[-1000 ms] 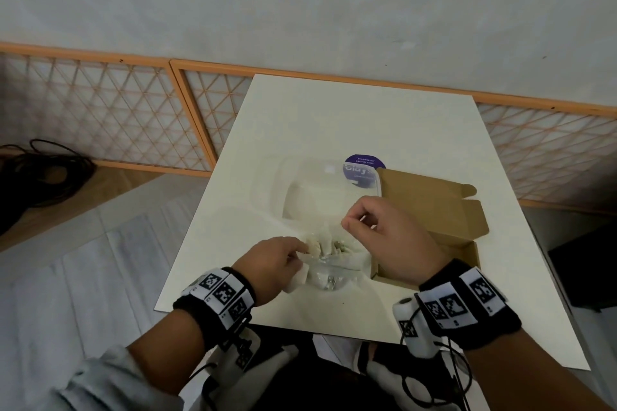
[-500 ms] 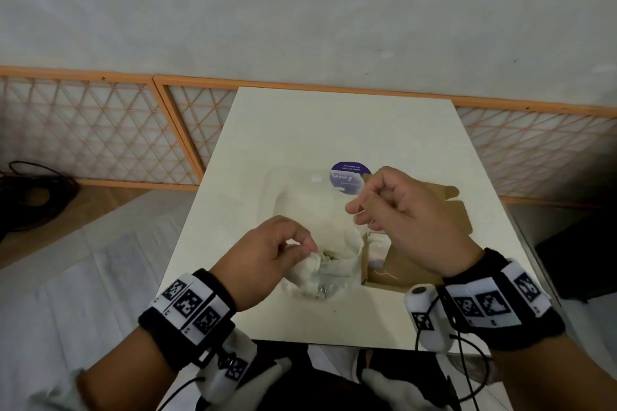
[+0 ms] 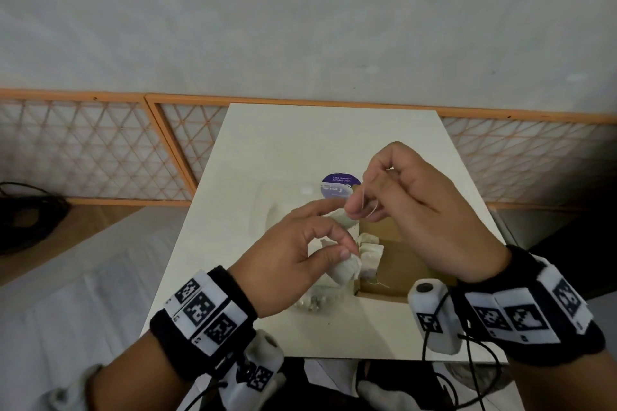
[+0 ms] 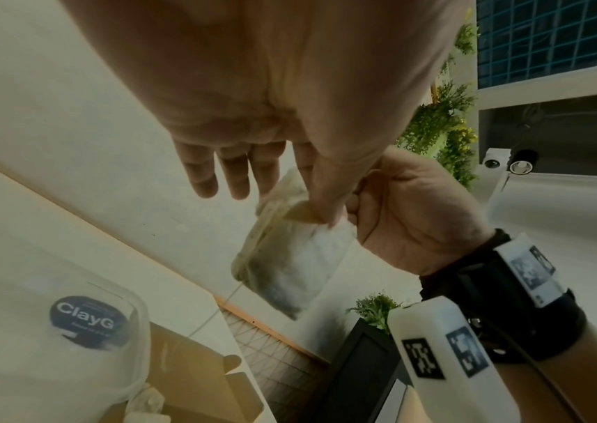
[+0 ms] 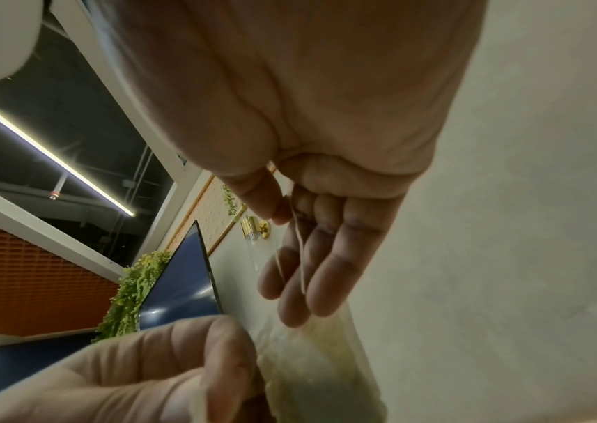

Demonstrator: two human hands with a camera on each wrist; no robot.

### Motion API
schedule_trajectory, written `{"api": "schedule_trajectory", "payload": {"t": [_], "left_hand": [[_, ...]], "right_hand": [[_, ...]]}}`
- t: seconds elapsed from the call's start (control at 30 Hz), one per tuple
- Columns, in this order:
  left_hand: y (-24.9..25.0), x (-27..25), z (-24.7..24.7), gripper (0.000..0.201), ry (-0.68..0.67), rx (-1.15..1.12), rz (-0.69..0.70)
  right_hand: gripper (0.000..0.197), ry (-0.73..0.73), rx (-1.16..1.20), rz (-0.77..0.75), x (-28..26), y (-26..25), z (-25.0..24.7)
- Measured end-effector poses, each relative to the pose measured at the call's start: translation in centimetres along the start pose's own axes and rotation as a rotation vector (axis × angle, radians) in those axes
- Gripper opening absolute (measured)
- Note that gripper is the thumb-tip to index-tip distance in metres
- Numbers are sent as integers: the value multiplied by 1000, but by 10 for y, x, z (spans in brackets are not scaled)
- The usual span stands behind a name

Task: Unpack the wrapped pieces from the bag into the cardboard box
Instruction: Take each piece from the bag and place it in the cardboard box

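My left hand (image 3: 334, 233) pinches a white wrapped piece (image 3: 345, 272) between thumb and forefinger, above the left edge of the open cardboard box (image 3: 400, 264). The left wrist view shows this wrapped piece (image 4: 289, 263) hanging below my left hand (image 4: 322, 206). My right hand (image 3: 362, 197) is raised just above and to the right, pinching the piece's thin thread (image 3: 374, 210). In the right wrist view the thread (image 5: 298, 246) runs from thumb and forefinger across the fingers. The clear bag (image 3: 287, 210) with a purple sticker (image 3: 340, 183) lies left of the box. More wrapped pieces (image 3: 369, 253) sit in the box.
A cream table (image 3: 334, 137) carries bag and box, and its near edge is close to my wrists. An orange lattice fence (image 3: 100, 150) runs behind it along a grey wall. Black cables (image 3: 26, 217) lie on the floor at the far left.
Both hands have risen from the bag. My left hand has lifted a wrapped piece toward the box, and my right hand has moved up and right, drawing the thread taut.
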State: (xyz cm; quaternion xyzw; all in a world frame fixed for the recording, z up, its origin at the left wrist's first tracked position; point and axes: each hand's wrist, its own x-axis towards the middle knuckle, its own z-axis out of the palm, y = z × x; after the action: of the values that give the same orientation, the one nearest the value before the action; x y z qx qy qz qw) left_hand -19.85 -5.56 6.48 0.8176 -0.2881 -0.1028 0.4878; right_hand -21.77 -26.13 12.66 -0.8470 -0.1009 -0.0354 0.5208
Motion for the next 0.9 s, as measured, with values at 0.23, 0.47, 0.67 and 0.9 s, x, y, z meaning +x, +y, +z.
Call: {"api": "schedule_trajectory", "payload": {"t": [0.23,0.47,0.67,0.9], "left_hand": [[7,-1,4,14,73,-86,35],[18,-2,4,15,73,-84,110],[18,2,-2,14,141,-63,131],[5,5,-7,13,149,-76,84]], "right_hand": [[13,-10,9,-19,-5,-18,-12],[9,136,-143,-93,17,0,-32],[9,56,-323,55,22,35,-25],[20,57,-172,-47,10,19,-8]]}}
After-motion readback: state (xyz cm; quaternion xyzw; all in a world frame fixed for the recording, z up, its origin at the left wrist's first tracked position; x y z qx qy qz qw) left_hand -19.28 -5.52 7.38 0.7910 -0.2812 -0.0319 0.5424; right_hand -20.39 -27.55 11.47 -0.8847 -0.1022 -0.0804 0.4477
